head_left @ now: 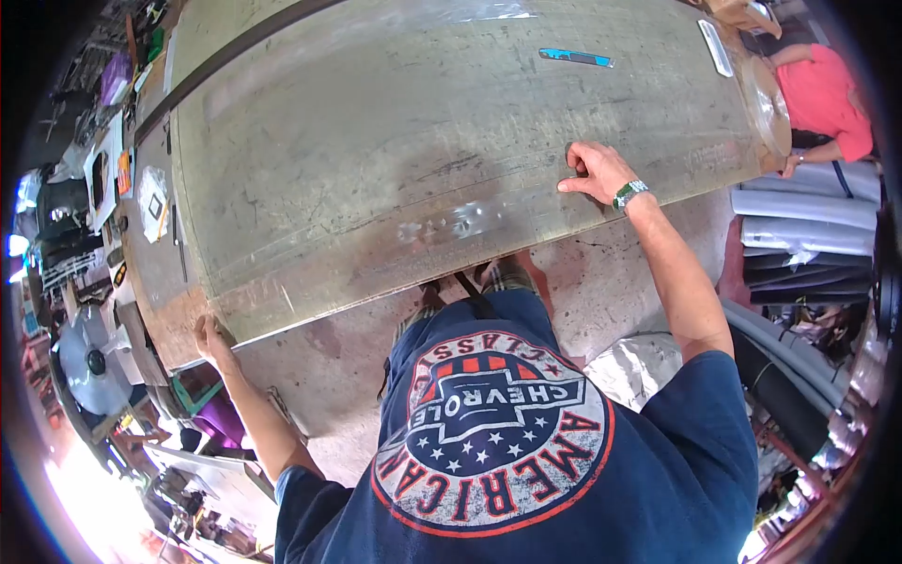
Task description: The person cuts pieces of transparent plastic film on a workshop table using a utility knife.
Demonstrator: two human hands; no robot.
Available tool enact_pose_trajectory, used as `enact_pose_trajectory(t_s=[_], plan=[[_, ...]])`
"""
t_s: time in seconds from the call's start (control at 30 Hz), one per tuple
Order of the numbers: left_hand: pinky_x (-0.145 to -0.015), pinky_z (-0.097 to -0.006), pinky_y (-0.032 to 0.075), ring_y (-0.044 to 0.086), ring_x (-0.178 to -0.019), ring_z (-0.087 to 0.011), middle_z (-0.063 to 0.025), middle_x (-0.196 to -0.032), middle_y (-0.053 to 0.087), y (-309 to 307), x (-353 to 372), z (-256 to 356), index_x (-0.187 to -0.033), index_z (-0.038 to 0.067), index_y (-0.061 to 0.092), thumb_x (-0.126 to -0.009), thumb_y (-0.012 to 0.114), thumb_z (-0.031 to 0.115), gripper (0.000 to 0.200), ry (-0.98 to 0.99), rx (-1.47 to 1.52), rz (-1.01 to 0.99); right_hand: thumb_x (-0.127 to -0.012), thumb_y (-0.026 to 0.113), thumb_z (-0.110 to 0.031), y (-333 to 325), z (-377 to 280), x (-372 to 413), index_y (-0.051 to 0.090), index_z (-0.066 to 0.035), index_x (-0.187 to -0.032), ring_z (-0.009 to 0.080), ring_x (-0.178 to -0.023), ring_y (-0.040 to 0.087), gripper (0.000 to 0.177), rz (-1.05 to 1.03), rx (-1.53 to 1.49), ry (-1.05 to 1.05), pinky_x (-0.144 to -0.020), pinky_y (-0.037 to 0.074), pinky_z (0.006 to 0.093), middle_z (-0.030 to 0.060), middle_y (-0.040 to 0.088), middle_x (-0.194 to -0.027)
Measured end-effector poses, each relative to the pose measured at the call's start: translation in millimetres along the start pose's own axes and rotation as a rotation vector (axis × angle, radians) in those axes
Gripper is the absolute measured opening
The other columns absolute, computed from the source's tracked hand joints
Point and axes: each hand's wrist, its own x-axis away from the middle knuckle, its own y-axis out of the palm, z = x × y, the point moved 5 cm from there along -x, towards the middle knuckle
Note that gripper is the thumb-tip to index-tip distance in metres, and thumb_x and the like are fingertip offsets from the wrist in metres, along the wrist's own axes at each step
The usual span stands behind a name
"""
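My left hand [216, 340] is at the front left corner of the large worktable [376, 122]. Its fingers are bent together at the table's edge, and whatever lies between them is too small to make out. Over the front right part of the table is my right hand [603, 176], with a patterned band on the wrist. Its fingers curl while the thumb stands apart, and nothing shows between them. A blue utility knife [576, 58] lies farther back on the tabletop. Shiny reflections mark the surface near the front edge.
A dark strip [244, 52] crosses the table's back left. A small clear packet [153, 202] lies on the left side. At the right end stands a person in a pink shirt [827, 99], beside a roll [769, 108]. Several rolls [808, 235] are stacked below.
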Motion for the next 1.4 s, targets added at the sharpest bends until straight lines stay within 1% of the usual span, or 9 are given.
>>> enact_pose_trajectory(t_s=[0.1, 0.23, 0.33, 0.43, 0.97, 1.07, 1.13, 1.2, 1.4], plan=[[-0.089, -0.0364, 0.052, 0.065, -0.100, -0.0228, -0.0157, -0.113, 0.070, 26.3, 23.6, 65.8, -0.128, -0.003, 0.062, -0.092, 0.077, 0.031, 0.051, 0.408, -0.296, 0.236, -0.074, 0.089, -0.034, 8.5, 4.6, 8.8, 0.055, -0.006, -0.091, 0.0310, -0.084, 0.062, 0.047, -0.009, -0.036, 0.032, -0.076, 0.050, 0.0428, 0.0096, 0.064, -0.089], [-0.111, -0.0439, 0.042, 0.053, -0.131, -0.0316, -0.0140, -0.137, 0.061, 218.8, 237.1, 267.3, -0.126, 0.009, 0.069, -0.087, 0.077, 0.024, 0.043, 0.787, -0.524, -0.438, -0.073, 0.090, -0.034, 1.5, 7.4, -2.9, 0.055, -0.007, -0.091, 0.0337, -0.088, 0.063, 0.047, -0.016, -0.066, 0.019, -0.080, 0.049, 0.0443, 0.0111, 0.066, -0.091], [-0.120, -0.0496, 0.029, 0.035, -0.146, -0.0352, -0.0085, -0.154, 0.049, 347.2, 353.0, 287.2, -0.124, 0.016, 0.070, -0.076, 0.079, 0.013, 0.048, 1.162, -0.307, -1.206, -0.073, 0.089, -0.035, 5.0, 8.2, 1.0, 0.055, -0.007, -0.091, 0.0344, -0.096, 0.063, 0.048, -0.014, -0.079, 0.012, -0.085, 0.048, 0.0454, 0.0120, 0.067, -0.095], [-0.122, -0.0533, 0.026, 0.027, -0.150, -0.0388, -0.0078, -0.162, 0.039, 408.4, 408.1, 292.8, -0.123, 0.020, 0.072, -0.073, 0.079, 0.010, 0.051, 1.305, -0.333, -1.451, -0.072, 0.089, -0.037, 7.8, 11.0, 2.9, 0.058, -0.008, -0.092, 0.0348, -0.104, 0.064, 0.047, -0.002, -0.054, 0.033, -0.092, 0.047, 0.0462, 0.0123, 0.069, -0.100], [-0.125, -0.0556, 0.023, 0.016, -0.155, -0.0396, -0.0016, -0.169, 0.026, 445.7, 413.6, 284.3, -0.122, 0.033, 0.075, -0.073, 0.084, 0.014, 0.053, 1.362, -0.584, -1.543, -0.076, 0.085, -0.038, -3.7, 13.9, -0.8, 0.063, -0.005, -0.098, 0.0367, -0.096, 0.067, 0.045, -0.065, -0.036, -0.009, -0.086, 0.052, 0.0461, 0.0150, 0.070, -0.101], [-0.125, -0.0541, 0.023, 0.016, -0.156, -0.0385, -0.0001, -0.169, 0.026, 449.1, 412.8, 286.3, -0.122, 0.034, 0.075, -0.072, 0.085, 0.013, 0.055, 1.358, -0.597, -1.539, -0.085, 0.079, -0.031, -28.1, 50.0, -36.0, 0.065, -0.005, -0.102, 0.0371, -0.101, 0.066, 0.034, 0.100, -0.168, -0.099, -0.088, 0.052, 0.0461, 0.0166, 0.070, -0.104], [-0.125, -0.0531, 0.024, 0.016, -0.156, -0.0385, 0.0001, -0.169, 0.026, 450.4, 413.0, 284.8, -0.121, 0.034, 0.075, -0.072, 0.084, 0.012, 0.055, 1.340, -0.598, -1.541, -0.092, 0.069, -0.023, -64.3, 70.7, -63.4, 0.063, -0.005, -0.112, 0.0361, -0.105, 0.065, 0.027, 0.589, -0.022, -0.279, -0.091, 0.053, 0.0477, 0.0155, 0.068, -0.115], [-0.125, -0.0520, 0.025, 0.018, -0.155, -0.0390, -0.0006, -0.169, 0.026, 451.7, 413.1, 283.1, -0.120, 0.035, 0.075, -0.072, 0.083, 0.010, 0.055, 1.313, -0.594, -1.552, -0.097, 0.061, -0.016, -76.8, 91.1, -95.4, 0.062, -0.007, -0.123, 0.0370, -0.108, 0.064, 0.028, 0.734, 0.198, -0.264, -0.096, 0.053, 0.0491, 0.0156, 0.062, -0.127], [-0.126, -0.0499, 0.027, 0.016, -0.157, -0.0345, 0.0047, -0.169, 0.028, 454.7, 412.8, 284.9, -0.118, 0.032, 0.075, -0.070, 0.085, 0.007, 0.055, 1.239, -0.621, -1.540, -0.098, 0.060, -0.017, -68.2, 130.5, -147.1, 0.063, -0.014, -0.127, 0.0394, -0.110, 0.063, 0.028, 0.377, 0.141, -0.108, -0.094, 0.053, 0.0510, 0.0122, 0.058, -0.135]])
